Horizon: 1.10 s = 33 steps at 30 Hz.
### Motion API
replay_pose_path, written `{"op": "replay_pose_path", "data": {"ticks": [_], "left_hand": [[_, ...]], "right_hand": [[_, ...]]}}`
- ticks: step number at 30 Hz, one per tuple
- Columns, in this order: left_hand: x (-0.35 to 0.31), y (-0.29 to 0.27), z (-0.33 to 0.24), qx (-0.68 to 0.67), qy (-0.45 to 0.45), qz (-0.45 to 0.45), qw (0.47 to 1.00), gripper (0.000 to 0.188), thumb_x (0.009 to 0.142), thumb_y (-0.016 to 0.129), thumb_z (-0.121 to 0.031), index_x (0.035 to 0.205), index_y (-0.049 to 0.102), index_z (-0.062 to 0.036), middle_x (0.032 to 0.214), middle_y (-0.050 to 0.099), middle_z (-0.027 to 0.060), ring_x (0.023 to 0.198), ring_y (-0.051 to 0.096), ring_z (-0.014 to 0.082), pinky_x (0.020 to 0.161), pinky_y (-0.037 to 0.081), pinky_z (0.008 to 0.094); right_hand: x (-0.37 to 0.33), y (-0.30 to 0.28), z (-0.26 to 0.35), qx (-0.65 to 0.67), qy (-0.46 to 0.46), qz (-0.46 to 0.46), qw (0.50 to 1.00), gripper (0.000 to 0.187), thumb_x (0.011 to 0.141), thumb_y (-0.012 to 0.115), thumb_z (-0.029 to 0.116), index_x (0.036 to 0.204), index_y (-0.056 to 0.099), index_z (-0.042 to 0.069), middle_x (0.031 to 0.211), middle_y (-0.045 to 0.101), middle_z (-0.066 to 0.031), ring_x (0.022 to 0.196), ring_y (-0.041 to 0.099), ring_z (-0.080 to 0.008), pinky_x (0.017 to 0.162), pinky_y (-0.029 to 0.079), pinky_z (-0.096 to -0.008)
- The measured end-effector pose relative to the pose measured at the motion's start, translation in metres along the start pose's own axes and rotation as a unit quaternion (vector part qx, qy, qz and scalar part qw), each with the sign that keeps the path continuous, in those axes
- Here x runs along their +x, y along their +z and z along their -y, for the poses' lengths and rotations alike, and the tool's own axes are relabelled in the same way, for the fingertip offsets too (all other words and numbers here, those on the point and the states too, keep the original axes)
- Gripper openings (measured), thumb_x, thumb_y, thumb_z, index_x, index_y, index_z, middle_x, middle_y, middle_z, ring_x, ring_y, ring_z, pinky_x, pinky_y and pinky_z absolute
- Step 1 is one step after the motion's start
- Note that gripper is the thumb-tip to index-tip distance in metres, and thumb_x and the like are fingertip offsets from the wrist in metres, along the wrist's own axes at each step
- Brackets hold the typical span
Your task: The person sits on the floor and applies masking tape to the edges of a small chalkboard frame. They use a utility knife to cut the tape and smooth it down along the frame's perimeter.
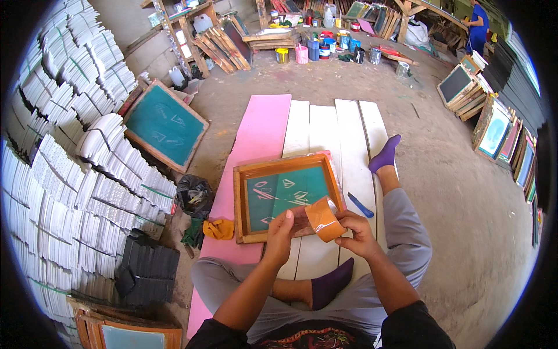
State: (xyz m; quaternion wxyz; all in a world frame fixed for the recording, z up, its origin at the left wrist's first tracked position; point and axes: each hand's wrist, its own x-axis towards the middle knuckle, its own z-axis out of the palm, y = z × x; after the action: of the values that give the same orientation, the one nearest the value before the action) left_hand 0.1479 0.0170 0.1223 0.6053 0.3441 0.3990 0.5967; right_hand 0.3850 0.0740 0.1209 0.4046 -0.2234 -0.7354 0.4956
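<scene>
Sitting cross-legged on white wooden planks (349,134) laid over a dirt floor, purple socks on both feet. Both hands raised in front of chest, grasping 1 roll of brown packing tape (324,218). Right hand (356,231) clasped around roll from right side, fingers curled over its rim. Left hand (282,232) pinching a clear, loose strip of tape pulled off the roll, thumb and fingertips closed on it. Roll held just above near edge of a rectangular wooden-framed printing screen with green mesh (286,195), lying flat across planks and a pink sheet (256,136). Blue plastic scraper (360,205) on planks just right of frame. Crumpled yellow cloth (218,228) and black plastic bag (195,195) left of frame. Second green-mesh wooden frame (164,125) tilted against stacked white sheets (70,174) at left. Paint cans (325,47) well apart, at far end of floor.
</scene>
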Motion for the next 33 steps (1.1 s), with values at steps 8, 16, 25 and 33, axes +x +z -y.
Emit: {"op": "replay_pose_path", "data": {"ticks": [8,16,25,33], "left_hand": [[-0.024,0.021,-0.003,-0.001,0.078,0.002,0.997,0.034,0.099,0.068,-0.012,0.128,0.059,0.003,0.119,0.067,0.0113,0.109,0.064,0.0187,0.1,0.051,0.0363],[-0.023,0.036,-0.019,0.038,0.094,-0.116,0.988,0.033,0.096,0.073,-0.008,0.123,0.064,0.0063,0.106,0.069,0.009,0.095,0.065,0.012,0.084,0.054,0.027],[-0.018,0.028,-0.007,0.044,0.076,-0.178,0.98,0.021,0.093,0.077,-0.01,0.106,0.069,0.0051,0.094,0.07,0.0064,0.083,0.067,0.0119,0.074,0.057,0.0264],[-0.017,0.027,0.001,0.055,0.092,-0.16,0.981,0.016,0.095,0.075,-0.013,0.1,0.067,0.0001,0.094,0.068,0.004,0.086,0.065,0.0111,0.076,0.056,0.0271]], "right_hand": [[0.009,0.003,0.012,-0.093,-0.075,-0.001,0.993,0.029,0.067,0.072,-0.002,0.097,0.067,-0.003,0.117,0.068,-0.0174,0.115,0.065,-0.0337,0.099,0.049,-0.0404],[0.011,0.008,0.011,-0.139,-0.085,-0.015,0.986,0.026,0.065,0.069,-0.005,0.09,0.065,0.0,0.119,0.068,-0.0166,0.114,0.065,-0.0349,0.094,0.051,-0.0419],[0.012,0.015,0.012,-0.198,-0.108,-0.031,0.974,0.028,0.06,0.066,-0.009,0.086,0.065,0.001,0.113,0.069,-0.0154,0.105,0.065,-0.0351,0.092,0.052,-0.0419],[0.006,0.013,0.009,-0.216,-0.1,-0.027,0.971,0.027,0.06,0.066,-0.008,0.086,0.065,0.001,0.108,0.069,-0.0155,0.101,0.065,-0.035,0.089,0.052,-0.041]]}}
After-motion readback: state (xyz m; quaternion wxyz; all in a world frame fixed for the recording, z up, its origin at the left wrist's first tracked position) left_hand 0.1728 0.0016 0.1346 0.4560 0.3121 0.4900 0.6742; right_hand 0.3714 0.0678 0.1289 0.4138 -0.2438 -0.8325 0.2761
